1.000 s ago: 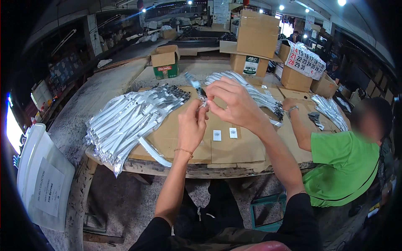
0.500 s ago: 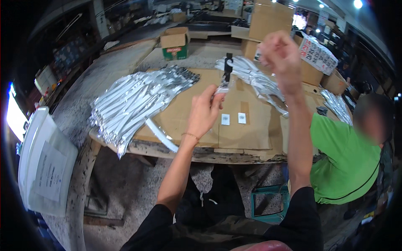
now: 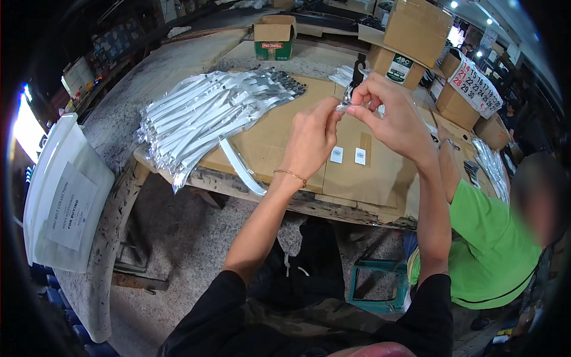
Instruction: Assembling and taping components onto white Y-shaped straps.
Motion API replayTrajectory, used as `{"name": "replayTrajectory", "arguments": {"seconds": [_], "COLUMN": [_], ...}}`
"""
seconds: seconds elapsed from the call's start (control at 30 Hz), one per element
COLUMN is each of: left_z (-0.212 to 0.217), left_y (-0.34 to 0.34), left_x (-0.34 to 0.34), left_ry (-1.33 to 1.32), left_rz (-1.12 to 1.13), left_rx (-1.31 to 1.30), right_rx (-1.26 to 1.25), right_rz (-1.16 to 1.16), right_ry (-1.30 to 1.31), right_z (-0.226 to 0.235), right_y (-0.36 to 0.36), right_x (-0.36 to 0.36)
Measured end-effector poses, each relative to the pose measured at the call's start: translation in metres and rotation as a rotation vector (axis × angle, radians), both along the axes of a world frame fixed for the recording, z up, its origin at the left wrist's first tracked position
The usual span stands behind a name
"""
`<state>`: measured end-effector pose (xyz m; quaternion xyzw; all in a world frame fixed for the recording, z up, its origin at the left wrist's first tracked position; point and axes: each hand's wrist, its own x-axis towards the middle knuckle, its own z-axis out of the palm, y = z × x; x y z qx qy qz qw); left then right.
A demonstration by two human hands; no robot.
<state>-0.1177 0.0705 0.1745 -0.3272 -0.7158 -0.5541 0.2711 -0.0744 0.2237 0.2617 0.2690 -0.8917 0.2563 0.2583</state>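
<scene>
My left hand (image 3: 311, 134) pinches the plastic wrap (image 3: 343, 107) below a black hanger hook (image 3: 357, 72) that stands up over the cardboard sheet. My right hand (image 3: 389, 116) is closed on the same piece, thumb and finger tips meeting the left ones; the fingers partly hide it. Two small white labels, a left one (image 3: 336, 154) and a right one (image 3: 360, 156), lie on the cardboard just below my hands. To the left spreads a big pile of plastic-wrapped white strips (image 3: 208, 113) with dark ends. One white strip (image 3: 241, 166) lies apart by the near table edge.
Cardboard (image 3: 369, 187) covers the table's middle. A green carton (image 3: 273, 49) and larger boxes (image 3: 416, 35) stand behind. A white plastic bin (image 3: 74, 190) is at left. At right a person in a green shirt (image 3: 491, 244) reaches over the table. A green stool (image 3: 377, 285) stands below.
My right hand has come down from its raised place at the right to meet my left hand at the hanger hook's wrap. The view has shifted slightly.
</scene>
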Motion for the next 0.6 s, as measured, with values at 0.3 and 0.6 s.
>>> {"name": "replayTrajectory", "arguments": {"seconds": [0.3, 0.6], "left_z": [-0.008, 0.004], "left_y": [-0.004, -0.012], "left_x": [-0.004, -0.005], "left_ry": [-0.128, -0.318], "left_rz": [-0.049, -0.363], "left_rx": [-0.039, 0.114], "right_rx": [-0.763, -0.511], "right_rz": [0.296, 0.16], "right_ry": [-0.031, -0.26], "right_z": [0.021, -0.002], "right_y": [0.032, 0.016], "right_x": [-0.02, -0.033]}}
